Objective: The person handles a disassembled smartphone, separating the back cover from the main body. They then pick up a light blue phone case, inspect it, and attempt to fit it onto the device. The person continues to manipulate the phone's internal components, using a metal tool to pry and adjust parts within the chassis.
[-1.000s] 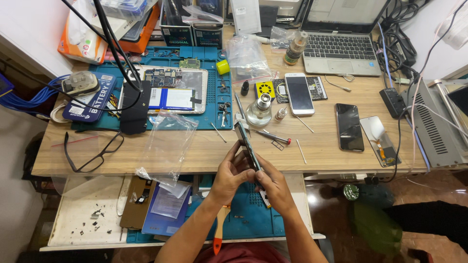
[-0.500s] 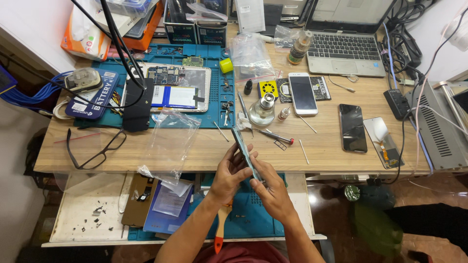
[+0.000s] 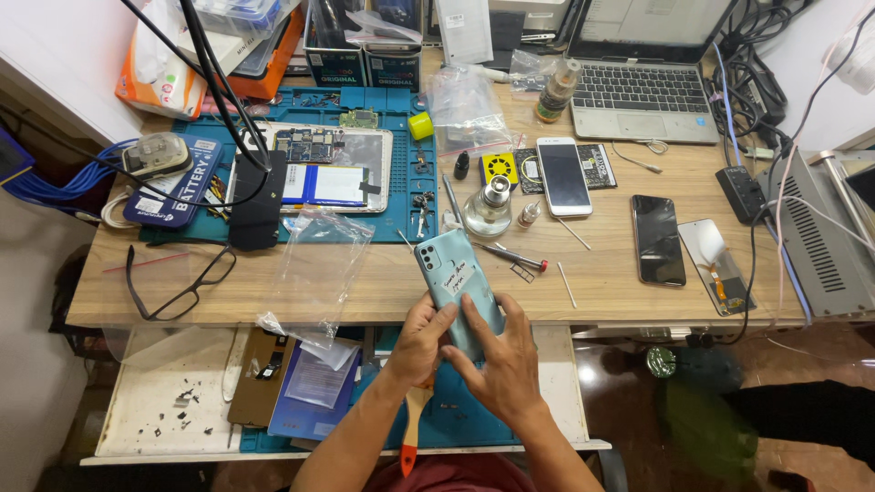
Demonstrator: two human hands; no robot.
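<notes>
My left hand (image 3: 421,339) grips the teal phone (image 3: 458,292) along its lower left edge; my right hand (image 3: 499,364) lies flat on its back, fingers spread, thumb at the lower end. Both hands are closed on it together, held over the desk's front edge, back side up, tilted. Step, as I judge it: pressing or seating the back cover. Next move likely needs even pressure round the rim, no flexing.

Left to right: black glasses (image 3: 173,282), thin wire-like frame; clear plastic bag (image 3: 314,269), crinkled and glossy; blue mat (image 3: 401,196), rubbery with moulded pockets, carrying an opened device; the phone, smooth matte shell with a white paper label; glass bottle (image 3: 488,208), round, metal cap; white phone (image 3: 563,176) and black phone (image 3: 658,239), flat glossy slabs; wood-grain desk (image 3: 602,282).
</notes>
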